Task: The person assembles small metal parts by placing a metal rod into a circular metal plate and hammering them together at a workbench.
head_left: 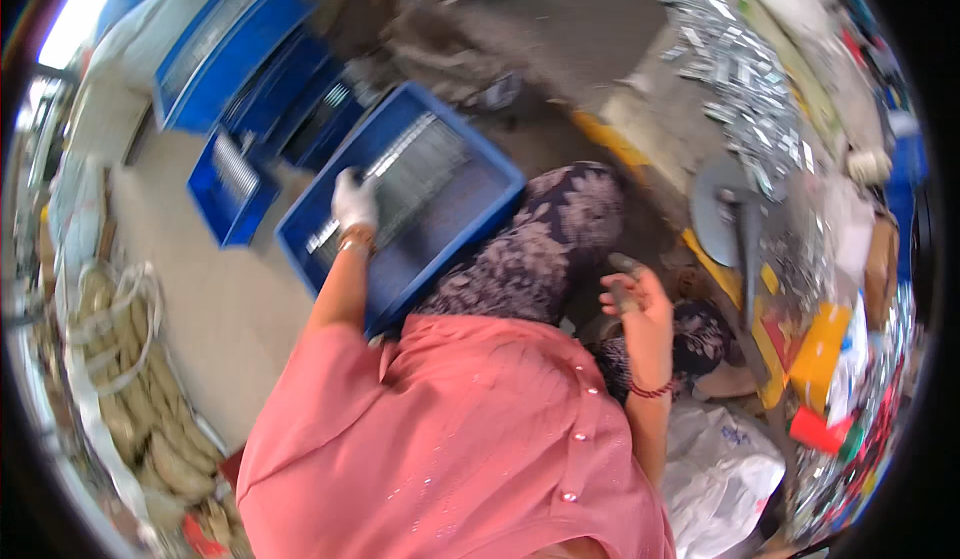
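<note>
In the head view, a blue plastic tray [455, 246] tilts across my lap, holding tight rows of thin grey strips [425, 174]; a smaller blue bin [256, 214] stands left with pale strips. My white-gloved left hand [354, 202] touches the rows' left end, its grip unclear. My right hand [645, 304] is raised right of the tray, dark-tipped fingers loosely parted.

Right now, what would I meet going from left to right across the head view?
Tan bundles, small blue bin, gloved left hand inside the large blue tray, right hand, round grey disc, orange-yellow box.
</note>
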Action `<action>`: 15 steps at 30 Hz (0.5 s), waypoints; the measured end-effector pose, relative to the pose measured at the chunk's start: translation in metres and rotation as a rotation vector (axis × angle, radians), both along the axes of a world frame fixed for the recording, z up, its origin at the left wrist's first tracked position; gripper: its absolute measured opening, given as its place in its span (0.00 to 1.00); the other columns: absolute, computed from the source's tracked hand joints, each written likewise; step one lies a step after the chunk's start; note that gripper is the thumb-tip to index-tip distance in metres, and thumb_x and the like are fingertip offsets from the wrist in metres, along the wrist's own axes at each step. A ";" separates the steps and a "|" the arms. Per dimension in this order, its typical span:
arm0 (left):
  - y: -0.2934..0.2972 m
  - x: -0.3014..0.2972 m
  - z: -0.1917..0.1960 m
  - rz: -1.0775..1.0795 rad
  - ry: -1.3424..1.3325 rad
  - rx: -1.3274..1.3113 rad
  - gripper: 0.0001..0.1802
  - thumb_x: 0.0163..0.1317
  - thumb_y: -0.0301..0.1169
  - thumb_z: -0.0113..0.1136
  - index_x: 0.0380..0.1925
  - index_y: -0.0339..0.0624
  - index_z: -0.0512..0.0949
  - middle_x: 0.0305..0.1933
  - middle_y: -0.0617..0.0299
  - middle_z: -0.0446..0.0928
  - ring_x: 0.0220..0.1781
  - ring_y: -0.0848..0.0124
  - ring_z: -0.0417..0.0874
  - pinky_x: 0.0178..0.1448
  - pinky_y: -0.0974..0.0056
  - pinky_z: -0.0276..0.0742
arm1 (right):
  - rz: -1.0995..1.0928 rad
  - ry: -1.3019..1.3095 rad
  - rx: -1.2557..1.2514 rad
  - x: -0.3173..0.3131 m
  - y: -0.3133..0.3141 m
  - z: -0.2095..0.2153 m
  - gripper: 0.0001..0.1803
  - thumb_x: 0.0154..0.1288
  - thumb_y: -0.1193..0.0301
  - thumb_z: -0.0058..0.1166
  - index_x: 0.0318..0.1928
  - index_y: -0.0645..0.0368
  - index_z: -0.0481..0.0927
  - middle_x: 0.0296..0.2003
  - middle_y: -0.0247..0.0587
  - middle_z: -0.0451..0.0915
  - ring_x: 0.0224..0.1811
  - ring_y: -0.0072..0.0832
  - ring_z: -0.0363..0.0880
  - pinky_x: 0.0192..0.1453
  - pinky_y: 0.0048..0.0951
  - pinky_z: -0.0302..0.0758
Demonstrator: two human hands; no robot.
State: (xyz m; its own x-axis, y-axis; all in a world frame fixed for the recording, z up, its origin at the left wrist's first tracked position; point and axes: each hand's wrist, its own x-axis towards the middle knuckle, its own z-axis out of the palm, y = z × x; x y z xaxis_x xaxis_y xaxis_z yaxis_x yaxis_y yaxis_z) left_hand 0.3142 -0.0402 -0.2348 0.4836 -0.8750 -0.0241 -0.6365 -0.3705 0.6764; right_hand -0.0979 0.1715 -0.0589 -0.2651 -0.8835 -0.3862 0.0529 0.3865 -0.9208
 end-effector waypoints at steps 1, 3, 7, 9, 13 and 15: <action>0.000 0.009 -0.006 0.024 -0.060 -0.101 0.24 0.65 0.42 0.72 0.56 0.42 0.83 0.53 0.46 0.87 0.58 0.50 0.88 0.64 0.55 0.80 | 0.047 -0.020 -0.012 0.000 -0.003 -0.002 0.19 0.79 0.74 0.58 0.67 0.58 0.79 0.48 0.35 0.86 0.44 0.19 0.84 0.48 0.21 0.80; -0.010 -0.010 0.026 -0.053 -0.008 -0.245 0.17 0.72 0.39 0.69 0.53 0.40 0.85 0.46 0.52 0.88 0.50 0.63 0.88 0.58 0.60 0.81 | 0.041 -0.024 0.031 0.003 -0.005 0.001 0.19 0.77 0.75 0.58 0.66 0.57 0.80 0.46 0.34 0.86 0.43 0.19 0.84 0.47 0.22 0.80; -0.050 -0.087 0.100 -0.318 0.233 -0.516 0.12 0.74 0.33 0.66 0.47 0.34 0.85 0.44 0.58 0.86 0.44 0.70 0.84 0.56 0.65 0.80 | 0.025 -0.001 -0.066 0.004 -0.003 -0.004 0.17 0.76 0.75 0.59 0.62 0.58 0.83 0.42 0.32 0.85 0.42 0.18 0.82 0.48 0.23 0.79; -0.052 -0.155 0.161 -0.482 0.267 -0.555 0.11 0.74 0.31 0.66 0.47 0.33 0.85 0.45 0.58 0.86 0.45 0.70 0.84 0.57 0.65 0.80 | -0.028 -0.002 -0.081 0.003 0.000 0.000 0.17 0.75 0.75 0.60 0.61 0.58 0.84 0.41 0.32 0.85 0.41 0.17 0.81 0.48 0.23 0.79; -0.055 -0.270 0.245 -1.086 0.215 -0.571 0.10 0.68 0.26 0.67 0.47 0.35 0.85 0.47 0.55 0.87 0.50 0.66 0.87 0.58 0.64 0.80 | -0.017 0.065 -0.115 0.001 0.005 0.006 0.17 0.74 0.75 0.61 0.61 0.58 0.84 0.41 0.35 0.87 0.41 0.18 0.82 0.49 0.24 0.79; -0.061 -0.318 0.259 -1.294 0.135 -0.580 0.11 0.65 0.27 0.68 0.46 0.36 0.85 0.45 0.51 0.85 0.49 0.57 0.87 0.57 0.61 0.81 | 0.000 0.112 -0.104 0.000 0.009 0.015 0.17 0.74 0.75 0.61 0.60 0.60 0.84 0.43 0.38 0.88 0.41 0.21 0.83 0.50 0.26 0.80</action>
